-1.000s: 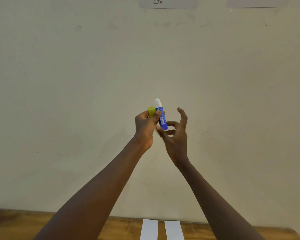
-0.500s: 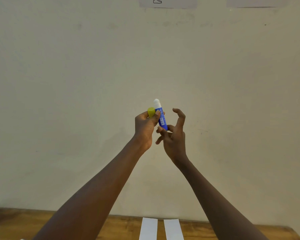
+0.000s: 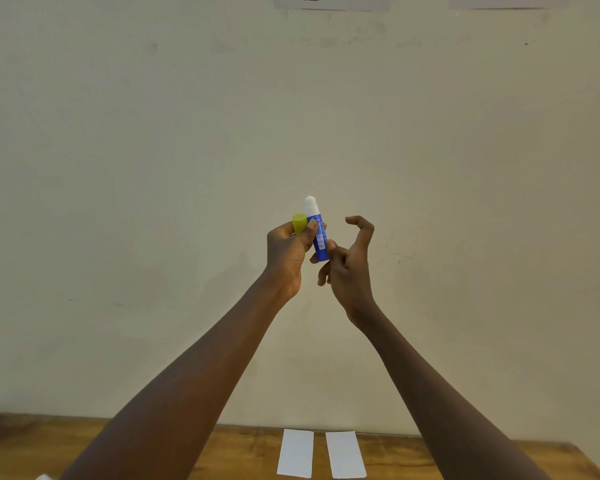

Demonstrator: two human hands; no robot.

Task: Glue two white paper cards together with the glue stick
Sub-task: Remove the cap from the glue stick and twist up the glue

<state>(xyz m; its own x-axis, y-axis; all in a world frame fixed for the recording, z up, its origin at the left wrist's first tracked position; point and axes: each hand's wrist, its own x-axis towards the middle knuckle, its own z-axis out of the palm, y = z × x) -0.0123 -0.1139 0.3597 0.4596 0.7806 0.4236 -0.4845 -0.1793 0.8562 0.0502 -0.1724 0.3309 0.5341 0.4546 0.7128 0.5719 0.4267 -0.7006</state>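
Observation:
My left hand is raised in front of the wall and grips a blue glue stick upright, its white glue tip exposed at the top. The yellow-green cap is pinched in the same hand, beside the stick. My right hand is next to it, thumb and a finger touching the stick's lower end, the other fingers curled apart. Two white paper cards lie side by side on the wooden table below, a narrow gap between them.
A plain cream wall fills most of the view, with two paper sheets taped at its top edge. Small white scraps show at the table's near left corner. The table's right edge runs off at lower right.
My right hand's fingers have shifted at the base of the glue stick, the index finger curling further over. The left hand, stick and cap stay almost where they were.

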